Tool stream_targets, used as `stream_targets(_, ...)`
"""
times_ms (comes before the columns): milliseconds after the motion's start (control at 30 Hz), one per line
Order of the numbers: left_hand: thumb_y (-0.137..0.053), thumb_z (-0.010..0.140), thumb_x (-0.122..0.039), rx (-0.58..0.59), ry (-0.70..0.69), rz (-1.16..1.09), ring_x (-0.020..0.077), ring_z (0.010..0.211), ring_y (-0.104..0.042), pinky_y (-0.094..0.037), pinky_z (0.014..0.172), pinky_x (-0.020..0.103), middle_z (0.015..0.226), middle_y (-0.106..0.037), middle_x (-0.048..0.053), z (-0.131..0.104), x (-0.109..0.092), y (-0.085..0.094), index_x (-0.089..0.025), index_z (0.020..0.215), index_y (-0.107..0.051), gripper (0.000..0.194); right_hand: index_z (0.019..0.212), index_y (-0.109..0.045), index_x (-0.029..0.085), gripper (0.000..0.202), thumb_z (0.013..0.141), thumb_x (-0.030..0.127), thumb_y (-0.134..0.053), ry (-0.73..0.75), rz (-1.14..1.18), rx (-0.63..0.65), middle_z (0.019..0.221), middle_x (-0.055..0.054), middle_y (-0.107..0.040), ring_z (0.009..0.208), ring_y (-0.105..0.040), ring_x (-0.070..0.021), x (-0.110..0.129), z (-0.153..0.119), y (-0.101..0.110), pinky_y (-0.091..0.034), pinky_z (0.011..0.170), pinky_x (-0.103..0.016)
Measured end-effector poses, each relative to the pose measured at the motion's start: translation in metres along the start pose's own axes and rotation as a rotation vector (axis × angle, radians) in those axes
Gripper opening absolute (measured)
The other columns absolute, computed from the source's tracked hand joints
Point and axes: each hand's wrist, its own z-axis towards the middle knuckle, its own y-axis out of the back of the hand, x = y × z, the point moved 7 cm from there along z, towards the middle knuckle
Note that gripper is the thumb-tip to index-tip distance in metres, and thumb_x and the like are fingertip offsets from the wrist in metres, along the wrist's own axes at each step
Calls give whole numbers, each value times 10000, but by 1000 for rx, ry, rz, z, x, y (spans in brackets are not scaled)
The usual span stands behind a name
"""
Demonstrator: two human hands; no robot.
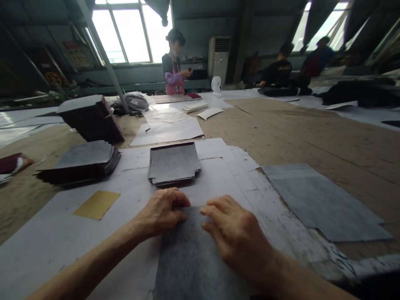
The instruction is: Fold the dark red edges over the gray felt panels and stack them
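Note:
A grey fabric piece [184, 262] lies on the white sheet in front of me, its near end running out of the bottom of the view. At its far left corner, my left hand [167, 210] pinches the edge between thumb and curled fingers. My right hand [237, 229] is bent over the far right part of the same edge, thumb and fingertips closed on the cloth. Just beyond both hands sits a low stack of grey pieces [173, 162] with a dark folded strip along its far edge.
Left of the hands are a tan card [96, 204], a thick grey-topped stack [87, 154] and a taller leaning stack [93, 118]. Flat grey pieces [321, 200] lie to the right. Across the table stands a person in a pink apron [174, 79], near a small white fan [216, 84].

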Motion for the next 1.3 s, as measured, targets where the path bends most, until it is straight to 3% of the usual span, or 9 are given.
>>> stream_targets(133,-600,601,-75,-20,-53,39,170,823,-528,-416,754,294,833,-594,3,0,-5,2,-221,884,-680,328,985,-625,118,299,691,81,-671,-61,-150,228,924,-79,-623,896,-502,-223,-43,10,7,-452,784,-363)
stream_targets(267,-613,607,-23,-57,-177,43,163,814,-531,-430,760,314,821,-597,1,0,-8,2,-229,843,-693,323,904,-656,160,211,699,135,-699,-49,-182,378,856,-58,-611,838,-519,-192,-56,13,-1,-451,742,-322)
stream_targets(467,-557,739,-64,-200,-506,49,140,731,-513,-434,693,309,750,-587,14,-9,-17,2,-204,836,-680,211,819,-651,163,161,677,110,-707,-29,-110,275,773,-38,-567,757,-509,-163,-53,11,5,-442,675,-287)
stream_targets(567,-473,791,-44,-216,-677,92,136,714,-480,-416,658,295,741,-568,31,-17,-26,2,-188,877,-669,257,817,-653,167,96,758,104,-613,91,-119,184,849,-62,-559,821,-491,-178,-43,7,13,-438,699,-306)
stream_targets(633,-436,800,-24,-188,-745,111,137,720,-469,-407,658,294,756,-560,39,-21,-29,2,-177,918,-652,290,842,-651,159,166,811,70,-514,157,-135,165,870,-72,-555,815,-482,-171,-38,3,15,-435,682,-301)
stream_targets(733,-405,807,-10,-119,-786,139,143,754,-463,-405,683,302,806,-551,50,-23,-28,0,-164,971,-623,313,883,-634,119,239,842,23,-419,228,-126,172,806,-72,-556,764,-469,-158,-32,-3,15,-432,654,-287)
stream_targets(867,-370,787,24,-29,-833,193,160,812,-450,-404,731,316,877,-535,68,-25,-26,-5,-144,1022,-585,359,936,-608,81,237,875,48,-381,315,-185,186,857,-90,-572,839,-469,-189,-27,-9,13,-433,711,-327)
stream_targets(1300,-373,750,51,0,-845,264,167,810,-446,-399,730,324,875,-518,69,-25,-29,-8,-132,975,-570,351,960,-601,85,303,913,101,-302,389,-337,314,818,-84,-581,757,-483,-179,-17,-10,5,-412,709,-351)
